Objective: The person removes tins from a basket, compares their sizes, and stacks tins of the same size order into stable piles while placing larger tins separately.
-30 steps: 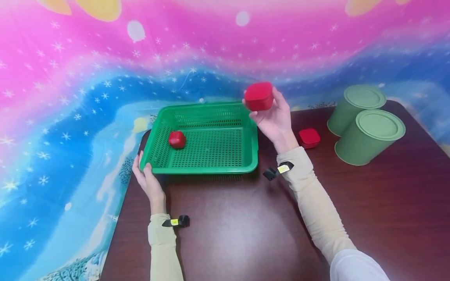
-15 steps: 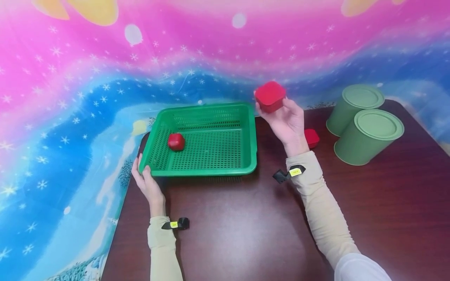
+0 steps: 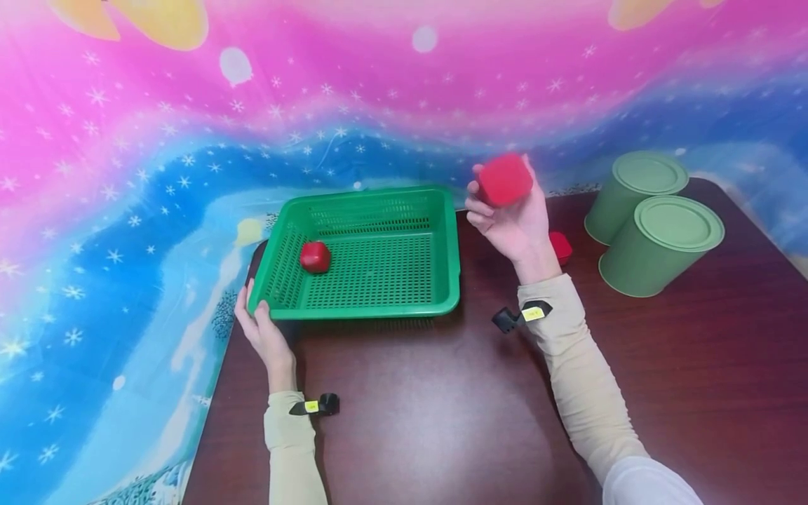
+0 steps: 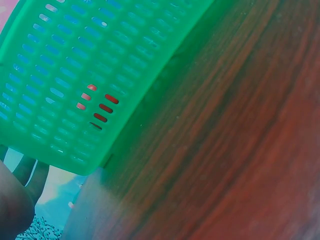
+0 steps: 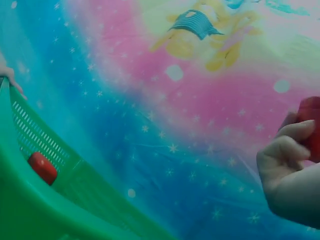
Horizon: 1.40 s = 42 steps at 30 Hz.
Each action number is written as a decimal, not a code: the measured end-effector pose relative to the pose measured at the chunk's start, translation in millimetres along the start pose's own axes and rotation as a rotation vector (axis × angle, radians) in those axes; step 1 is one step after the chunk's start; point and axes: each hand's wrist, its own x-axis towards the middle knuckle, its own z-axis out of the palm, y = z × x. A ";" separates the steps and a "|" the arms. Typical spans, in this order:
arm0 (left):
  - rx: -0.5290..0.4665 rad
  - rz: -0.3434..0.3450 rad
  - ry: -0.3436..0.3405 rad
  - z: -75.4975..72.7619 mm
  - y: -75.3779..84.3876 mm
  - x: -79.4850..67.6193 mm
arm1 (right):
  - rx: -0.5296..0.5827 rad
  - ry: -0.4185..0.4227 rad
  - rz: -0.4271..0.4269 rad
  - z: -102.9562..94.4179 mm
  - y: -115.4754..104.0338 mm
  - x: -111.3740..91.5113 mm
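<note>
Red rounded-square container (image 3: 505, 180) is gripped aloft in the fingers of the right hand (image 3: 519, 228), right of the green basket (image 3: 360, 312), its near-left corner held by the left hand (image 3: 268, 340). Basket best kept steady, container clear of it.

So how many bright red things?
3: a red box in the right hand; another red box, partly hidden, on the table; and an apple-like thing in the green basket.

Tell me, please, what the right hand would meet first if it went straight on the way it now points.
Probably the patterned cloth behind the table: the right hand, holding a red container, points toward it with nothing else visible between, though the depth is unclear.
</note>
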 end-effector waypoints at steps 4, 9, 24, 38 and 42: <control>-0.007 -0.004 0.001 0.6 0.3 -0.3 | 0.094 -0.082 -0.055 -2.3 -2.1 -0.2; -0.018 -0.011 0.008 0.8 0.4 0.1 | 0.199 -0.171 -0.137 -5.3 -2.3 -0.4; -0.026 -0.017 0.015 1.0 2.9 0.6 | -0.167 -0.248 -0.267 0.9 -4.3 -7.6; 0.007 -0.027 0.024 -0.5 2.5 0.2 | -1.216 -0.003 -0.590 38.9 -20.0 -30.4; 0.014 -0.040 0.021 -0.5 2.2 0.5 | -1.336 0.009 -0.691 41.9 -25.1 -32.4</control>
